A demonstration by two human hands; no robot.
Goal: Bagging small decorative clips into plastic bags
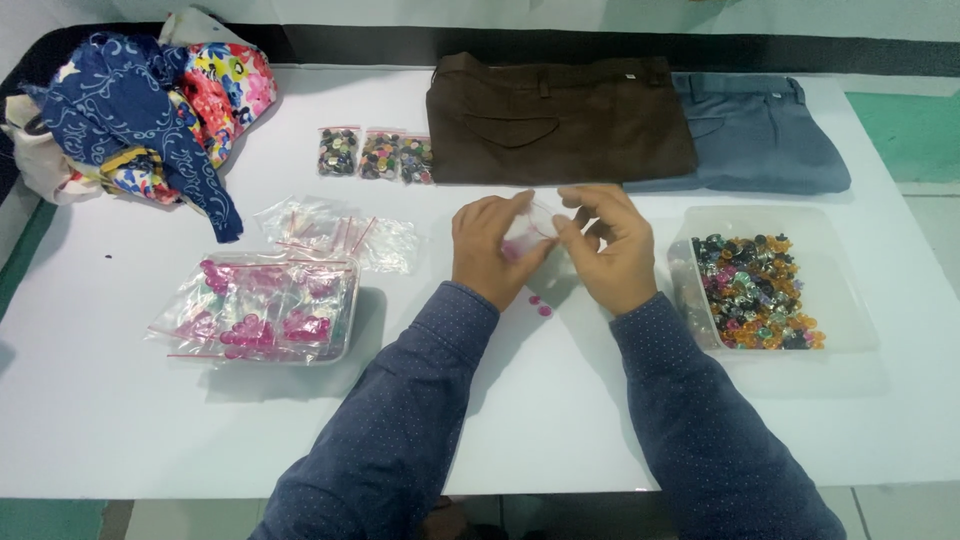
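Over the middle of the white table [140,420], my left hand [492,250] and my right hand [612,250] hold a small clear plastic bag [528,232] between them. The bag has pink buttons inside. Each hand pinches one side of it near the top. Two loose pink buttons [540,305] lie on the table just below the hands. Both arms wear dark blue dotted sleeves.
A clear tray [845,300] of mixed coloured buttons sits at right. A tray [345,335] of filled bags of pink buttons sits at left, with empty clear bags [385,240] behind. Three bags of mixed buttons [378,155], brown trousers [560,120], blue trousers [760,135] and patterned cloths [150,100] lie farther back.
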